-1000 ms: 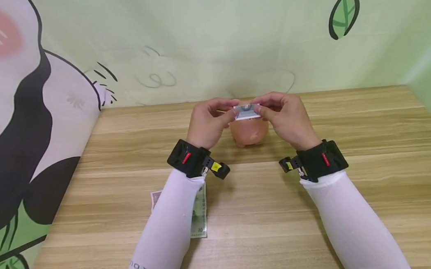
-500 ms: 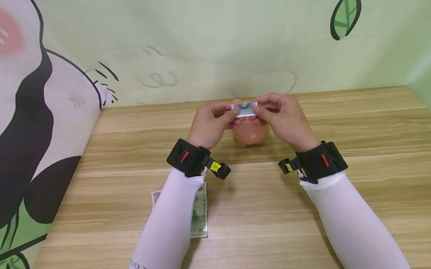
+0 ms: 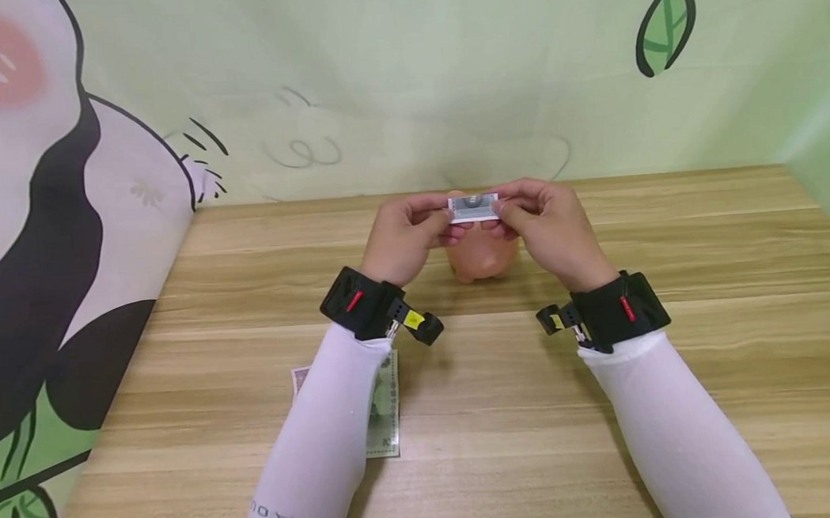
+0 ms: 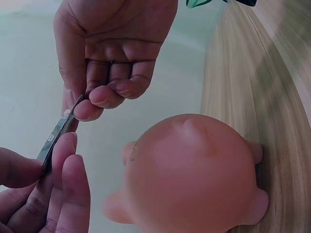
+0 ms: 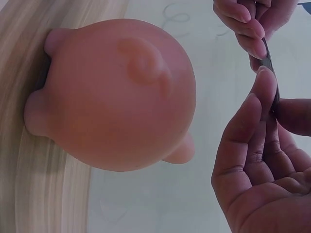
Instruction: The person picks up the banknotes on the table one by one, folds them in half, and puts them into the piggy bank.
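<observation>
Banknote (image 3: 474,208) raised slightly | both hands' fingers (image 3: 438,216) pinch its ends | above piggy bank (image 3: 482,255)

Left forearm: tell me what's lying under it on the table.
A banknote lies flat on the wooden table, its right edge and lower corner showing. The white sleeve covers most of it, so its face cannot be read.
</observation>
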The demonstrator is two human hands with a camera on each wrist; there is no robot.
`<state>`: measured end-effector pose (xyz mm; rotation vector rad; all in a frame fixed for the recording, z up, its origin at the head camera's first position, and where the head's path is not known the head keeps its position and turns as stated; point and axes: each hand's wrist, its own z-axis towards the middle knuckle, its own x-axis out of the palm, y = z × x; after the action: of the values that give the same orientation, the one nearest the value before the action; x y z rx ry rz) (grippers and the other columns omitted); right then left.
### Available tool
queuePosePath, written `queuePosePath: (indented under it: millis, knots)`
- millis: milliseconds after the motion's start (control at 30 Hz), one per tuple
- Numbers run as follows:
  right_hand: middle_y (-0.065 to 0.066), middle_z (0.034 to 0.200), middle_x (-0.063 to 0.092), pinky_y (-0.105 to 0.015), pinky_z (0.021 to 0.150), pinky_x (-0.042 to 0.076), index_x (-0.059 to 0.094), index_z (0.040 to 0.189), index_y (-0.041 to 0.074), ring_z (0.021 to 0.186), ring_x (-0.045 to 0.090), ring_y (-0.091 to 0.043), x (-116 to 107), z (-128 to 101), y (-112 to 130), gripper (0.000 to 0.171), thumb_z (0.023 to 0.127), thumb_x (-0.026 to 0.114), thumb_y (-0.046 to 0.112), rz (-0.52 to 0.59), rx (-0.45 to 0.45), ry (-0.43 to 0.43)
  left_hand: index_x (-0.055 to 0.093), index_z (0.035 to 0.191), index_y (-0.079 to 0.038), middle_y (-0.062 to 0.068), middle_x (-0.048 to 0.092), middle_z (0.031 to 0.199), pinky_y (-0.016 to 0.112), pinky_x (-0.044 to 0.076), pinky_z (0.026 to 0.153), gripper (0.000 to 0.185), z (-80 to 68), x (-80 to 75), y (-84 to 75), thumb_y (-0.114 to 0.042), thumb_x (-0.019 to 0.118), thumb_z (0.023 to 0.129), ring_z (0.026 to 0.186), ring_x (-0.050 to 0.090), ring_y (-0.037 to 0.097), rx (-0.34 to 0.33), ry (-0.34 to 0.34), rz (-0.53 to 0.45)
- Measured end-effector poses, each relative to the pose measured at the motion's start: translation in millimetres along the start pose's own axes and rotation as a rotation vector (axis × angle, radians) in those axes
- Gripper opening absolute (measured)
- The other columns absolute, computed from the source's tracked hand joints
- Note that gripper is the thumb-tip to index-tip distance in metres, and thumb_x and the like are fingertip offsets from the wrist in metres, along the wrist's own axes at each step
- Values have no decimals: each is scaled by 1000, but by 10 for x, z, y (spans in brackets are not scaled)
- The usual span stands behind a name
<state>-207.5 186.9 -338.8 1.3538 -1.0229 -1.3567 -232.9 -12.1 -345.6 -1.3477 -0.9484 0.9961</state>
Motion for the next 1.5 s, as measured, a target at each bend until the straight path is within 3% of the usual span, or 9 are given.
queuePosePath:
  millis: [233,533,800,1100,1333,1500]
  knots:
    - [2,90,75,-20,74,60,67,127,-5,76,69,-8,-4,-5,11,28,104,54,4,-3,5,8,68,129,4,29,75,106,29,65,78,31,-7,-8,-1,4,54,102,76,72,12,4,-12,14]
    - [3,91,75,-22,75,61,66,126,-1,76,70,-9,-15,-20,18,24,105,56,5,14,-10,7,67,121,0,16,76,88,33,66,78,26,-12,-18,1,6,52,100,74,72,15,38,-12,-15]
    - [3,92,73,-21,77,61,71,115,-6,79,70,-8,-12,-30,20,21,103,56,2,8,-35,-8,71,112,7,20,75,100,31,65,80,20,-12,-2,0,6,54,101,77,72,12,56,-24,32]
    - [-12,116,72,-20,76,61,75,111,-4,79,70,-8,3,-15,11,25,101,55,6,-25,-4,-39,74,109,7,21,76,105,31,65,81,23,-11,0,-6,1,54,101,80,74,13,24,-49,49]
    - [-6,101,75,-21,75,60,72,115,-2,81,70,-8,-1,-18,9,21,99,69,10,-51,-12,-2,76,109,2,17,79,101,30,65,80,15,-23,-21,-1,-4,72,96,80,74,13,45,-42,151]
    - [-3,101,77,-20,76,60,72,117,-2,84,70,-10,3,-9,-3,23,96,73,7,-63,-16,11,73,115,1,20,78,103,32,65,81,21,-20,-24,5,0,73,94,83,76,18,51,-35,131]
